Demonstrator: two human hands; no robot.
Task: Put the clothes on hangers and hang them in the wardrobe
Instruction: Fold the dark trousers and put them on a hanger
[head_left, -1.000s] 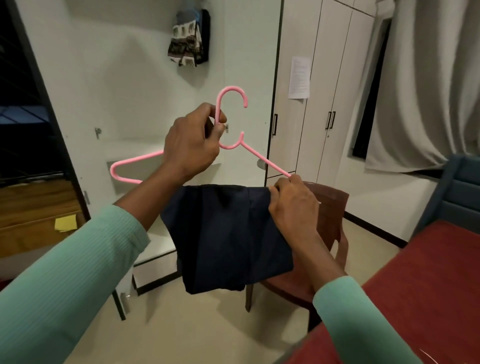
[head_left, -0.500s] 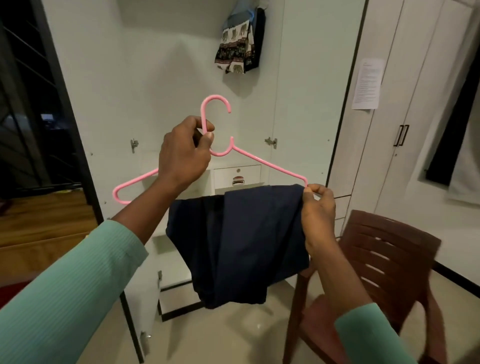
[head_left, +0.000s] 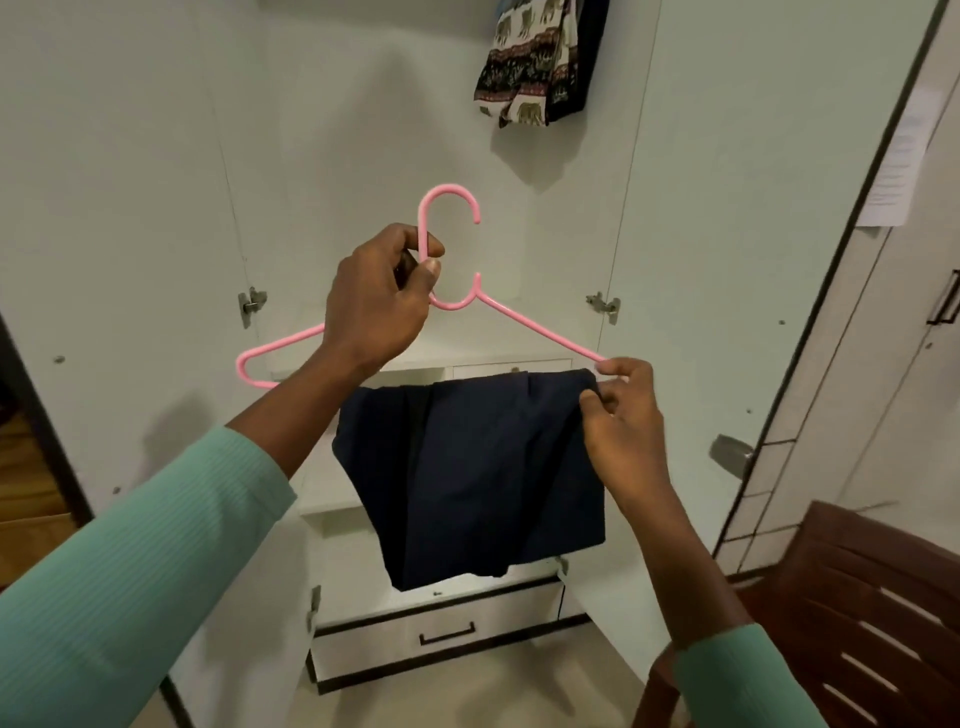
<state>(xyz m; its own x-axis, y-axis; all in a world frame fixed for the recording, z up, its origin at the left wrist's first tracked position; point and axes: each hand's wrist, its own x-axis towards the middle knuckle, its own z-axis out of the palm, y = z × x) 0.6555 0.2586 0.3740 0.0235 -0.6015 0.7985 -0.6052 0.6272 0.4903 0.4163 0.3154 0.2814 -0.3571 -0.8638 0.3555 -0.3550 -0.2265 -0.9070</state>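
Pink plastic hanger (head_left: 540, 332) held up in front of the open wardrobe (head_left: 156, 156), level with its hinges. The left hand (head_left: 374, 306) grips the neck just under the hook, fingers and thumb curled round it. The right hand (head_left: 623, 415) pinches the hanger's right tip together with the top corner of a navy garment (head_left: 467, 467) (folded, what kind I cannot tell), which hangs over the lower bar towards the right end. A patterned cloth (head_left: 530, 67) hangs at the top of the wardrobe, a drawer (head_left: 447, 631) sits low inside, and a brown chair (head_left: 857, 623) stands at lower right.
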